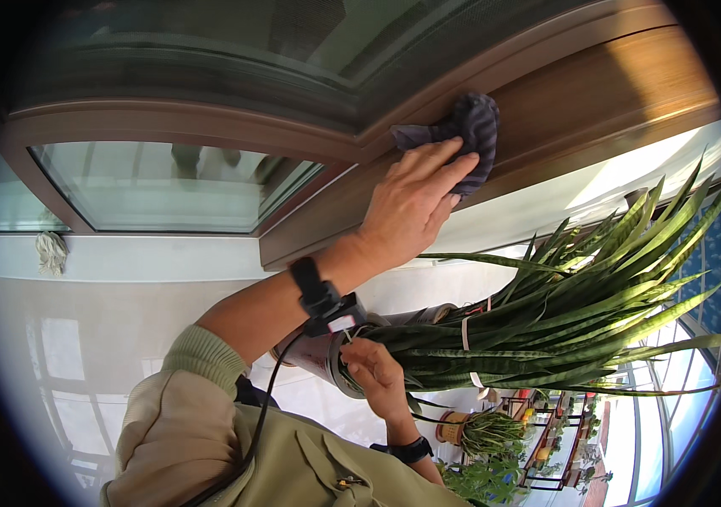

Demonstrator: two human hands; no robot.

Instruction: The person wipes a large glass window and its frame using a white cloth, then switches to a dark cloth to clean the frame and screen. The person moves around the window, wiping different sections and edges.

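Note:
My left hand [411, 194] presses a dark grey striped cloth [480, 139] against a brown wooden ledge [546, 118] beside the window frame. Its fingers are bent over the cloth, part of which bunches up beyond the fingertips. A black strap with a small box-shaped device [335, 314] is on that wrist. Just below the device is my right hand [375, 378], its fingers curled in. A thin pale bit shows at its fingertips, too small to name. Next to the right hand, a snake plant [546, 321] stretches its long leaves rightward from a grey pot [320, 359].
A brown-framed window [183, 190] fills the upper left. A crumpled whitish cloth [52, 252] lies on the white sill. Pale ties bind the snake plant's leaves. At lower right are a smaller potted plant [453, 428] and a tiered plant rack [559, 439]. A black cable [266, 414] runs along my left arm.

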